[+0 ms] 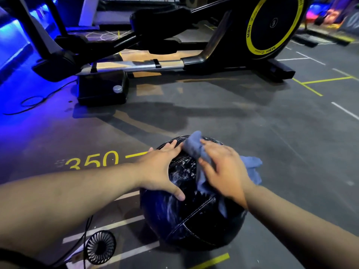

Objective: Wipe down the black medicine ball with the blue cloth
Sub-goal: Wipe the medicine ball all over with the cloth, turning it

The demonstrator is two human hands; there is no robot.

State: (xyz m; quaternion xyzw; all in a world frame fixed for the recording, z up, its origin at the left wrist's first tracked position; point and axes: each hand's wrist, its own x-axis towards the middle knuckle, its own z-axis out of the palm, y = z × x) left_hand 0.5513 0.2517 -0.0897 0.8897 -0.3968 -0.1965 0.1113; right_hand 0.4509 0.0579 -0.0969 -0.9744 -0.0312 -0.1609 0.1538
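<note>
Wiping looks to be mid-job here. The black medicine ball (pixel 194 220) sits on the gym floor (pixel 272 142), near and about centre, with a yellow "350" marking (pixel 93 160) off to its left and an elliptical trainer (pixel 272 26) well behind it on the far side.

The left hand (pixel 161 171) lies flat on the upper left of the ball, fingers spread and straight, just bracing it and not gripping anything. The right hand (pixel 225 171) presses the blue cloth (pixel 194 148) onto the top right of the ball. Its fingers look mostly stretched out over the cloth rather than bunched around it, though it's a bit blurry. The cloth is crumpled, one end poking up at the far side and the rest trailing off to the right.

The ball has whitish streaks (pixel 182 171) across the top and the near left face, so I'd say there's plenty left to do.

What could go wrong, imo:
- it's a round ball on a flat floor, held by one flat palm, so a hard push could roll it away
- if it rolls near-left, there's a small black fan (pixel 100 247) and its cable right beside it
- cloth isn't really gripped, so it could slide out from under the palm
- the underside is easy to skip unless the ball gets turned
</note>
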